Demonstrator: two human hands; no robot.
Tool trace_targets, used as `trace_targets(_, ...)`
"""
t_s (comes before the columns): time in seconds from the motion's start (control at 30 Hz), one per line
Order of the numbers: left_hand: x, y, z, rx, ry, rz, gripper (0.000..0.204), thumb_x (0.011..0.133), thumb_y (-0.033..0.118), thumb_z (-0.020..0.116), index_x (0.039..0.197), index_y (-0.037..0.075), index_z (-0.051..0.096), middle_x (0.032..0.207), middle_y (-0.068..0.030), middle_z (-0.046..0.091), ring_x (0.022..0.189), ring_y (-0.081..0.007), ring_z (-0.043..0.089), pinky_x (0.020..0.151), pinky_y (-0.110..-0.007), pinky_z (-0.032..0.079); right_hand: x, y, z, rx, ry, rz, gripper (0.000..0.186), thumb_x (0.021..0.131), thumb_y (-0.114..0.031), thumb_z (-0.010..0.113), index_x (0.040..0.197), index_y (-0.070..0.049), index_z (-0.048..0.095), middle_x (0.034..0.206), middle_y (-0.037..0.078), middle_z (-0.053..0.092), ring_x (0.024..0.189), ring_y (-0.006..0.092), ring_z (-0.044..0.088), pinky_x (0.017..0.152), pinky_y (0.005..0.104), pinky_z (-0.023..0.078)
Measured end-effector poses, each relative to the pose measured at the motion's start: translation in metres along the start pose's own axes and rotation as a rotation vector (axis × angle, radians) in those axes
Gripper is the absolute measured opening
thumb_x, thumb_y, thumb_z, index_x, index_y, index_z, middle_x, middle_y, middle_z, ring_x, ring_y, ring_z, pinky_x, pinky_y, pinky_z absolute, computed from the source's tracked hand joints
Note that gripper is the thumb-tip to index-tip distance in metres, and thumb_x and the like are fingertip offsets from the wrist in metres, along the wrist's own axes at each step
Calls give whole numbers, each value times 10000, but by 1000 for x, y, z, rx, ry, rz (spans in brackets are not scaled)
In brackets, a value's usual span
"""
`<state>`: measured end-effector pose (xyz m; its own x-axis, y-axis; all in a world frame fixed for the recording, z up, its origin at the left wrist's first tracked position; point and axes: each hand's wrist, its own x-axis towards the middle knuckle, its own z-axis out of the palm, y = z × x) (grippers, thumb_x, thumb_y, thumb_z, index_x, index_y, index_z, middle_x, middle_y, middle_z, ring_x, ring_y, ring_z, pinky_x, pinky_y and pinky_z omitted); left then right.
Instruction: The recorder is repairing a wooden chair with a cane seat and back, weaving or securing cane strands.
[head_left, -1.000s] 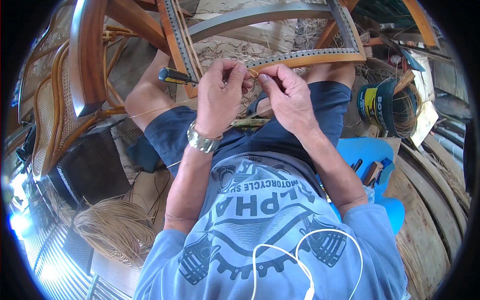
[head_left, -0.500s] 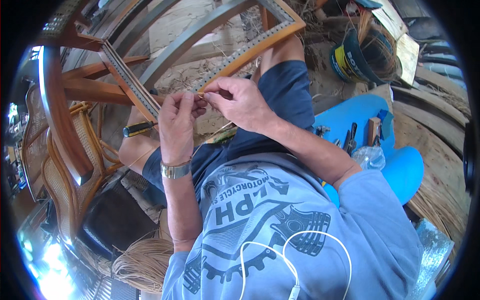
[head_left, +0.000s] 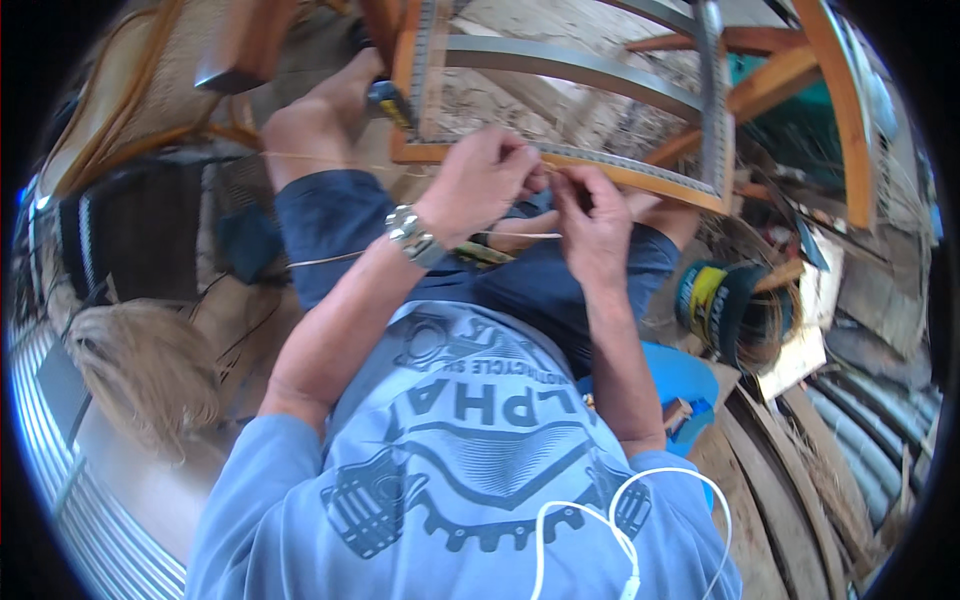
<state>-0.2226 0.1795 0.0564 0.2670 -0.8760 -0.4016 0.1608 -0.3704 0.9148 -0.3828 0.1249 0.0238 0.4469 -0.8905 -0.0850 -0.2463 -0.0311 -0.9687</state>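
Both hands meet at the near rail of a wooden chair frame [head_left: 630, 176], which has a row of small holes along its inner edge. My left hand [head_left: 482, 182], a metal watch on its wrist, is closed with its fingertips pinching a thin cane strand [head_left: 535, 236]. Close beside it, my right hand [head_left: 598, 225] pinches the strand too, thumb against fingers. The exact spot where the fingertips grip is partly hidden. Lengths of strand trail across my lap and to the left. A yellow-and-black-handled tool [head_left: 388, 102] stands at the frame's left corner, its tip out of sight.
A dark bucket [head_left: 722, 305] with cane strands stands at the right, near loose boards [head_left: 765, 480]. A blue plastic seat [head_left: 655, 375] is by my right forearm. At the left lie a cane bundle [head_left: 150, 370] and a woven cane chair [head_left: 120, 105].
The view has swung left, so the chair frame now lies squarely ahead. Both hands still pinch the strand, now right at the near rail.
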Motion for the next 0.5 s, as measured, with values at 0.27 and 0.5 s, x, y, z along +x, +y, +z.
trace_targets(0.27, -10, 13, -15, -270, -111, -102, 211, 1012, 145, 527, 1079, -55, 539, 1033, -158, 649, 939, -221, 673, 830, -325, 569, -1, -8, 18, 297, 22, -19, 77, 917, -30, 662, 985, -11, 692, 796, -37, 620, 682, 21, 501, 592, 193, 409)
trace_targets(0.5, -8, 20, -19, -457, -154, -146, 190, 1014, 137, 516, 1065, -40, 563, 1021, -143, 651, 976, -245, 649, 887, -380, 535, -2, -28, 9, 251, 35, -48, 55, 904, -18, 654, 954, -5, 675, 730, -4, 610, 676, 49, 522, 606, 231, 448)
